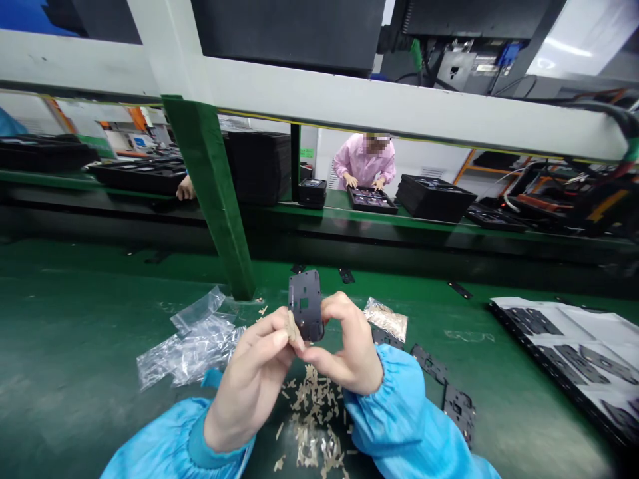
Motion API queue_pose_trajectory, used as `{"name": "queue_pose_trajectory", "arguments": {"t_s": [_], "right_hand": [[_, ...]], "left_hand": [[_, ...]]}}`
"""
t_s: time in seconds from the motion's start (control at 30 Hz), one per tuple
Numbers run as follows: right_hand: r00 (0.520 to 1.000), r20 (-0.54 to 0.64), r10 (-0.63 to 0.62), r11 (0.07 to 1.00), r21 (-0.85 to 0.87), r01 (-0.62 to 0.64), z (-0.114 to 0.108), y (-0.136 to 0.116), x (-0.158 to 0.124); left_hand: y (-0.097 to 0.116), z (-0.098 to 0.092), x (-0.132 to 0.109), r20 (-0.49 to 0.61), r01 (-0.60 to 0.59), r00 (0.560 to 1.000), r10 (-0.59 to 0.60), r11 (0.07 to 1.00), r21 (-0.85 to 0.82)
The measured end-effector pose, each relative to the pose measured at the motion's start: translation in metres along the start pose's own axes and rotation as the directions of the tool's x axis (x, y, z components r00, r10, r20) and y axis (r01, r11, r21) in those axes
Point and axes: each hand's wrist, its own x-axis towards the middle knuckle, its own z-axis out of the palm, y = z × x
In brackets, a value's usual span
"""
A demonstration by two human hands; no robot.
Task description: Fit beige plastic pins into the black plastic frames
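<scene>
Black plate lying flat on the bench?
No, the black plate is held up between the left hand and the right hand, above the green bench.

Plastic bags (192,349) lie left of loose strips (312,416).

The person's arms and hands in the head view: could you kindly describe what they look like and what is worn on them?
Both arms wear bright blue long sleeves, the left sleeve and the right sleeve, each gathered into a snug cuff at the wrist. The left hand and right hand are bare, without gloves, and no rings show on the fingers.
</scene>
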Motion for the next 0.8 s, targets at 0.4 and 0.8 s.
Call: {"name": "queue_pose_trajectory", "arguments": {"t_s": [0.4,0.8], "right_hand": [[0.842,0.183,0.507,0.838,-0.335,-0.432,0.002,0.020,0.001],[0.553,0.157,0.818,0.401,-0.845,-0.354,0.032,0.166,0.016]], "left_hand": [[-0.009,-0.022,0.016,0.055,-0.234,0.969,0.242,0.814,0.531],[0.009,-0.031,0.032,-0.039,-0.271,0.949,0.313,0.872,0.409]]}}
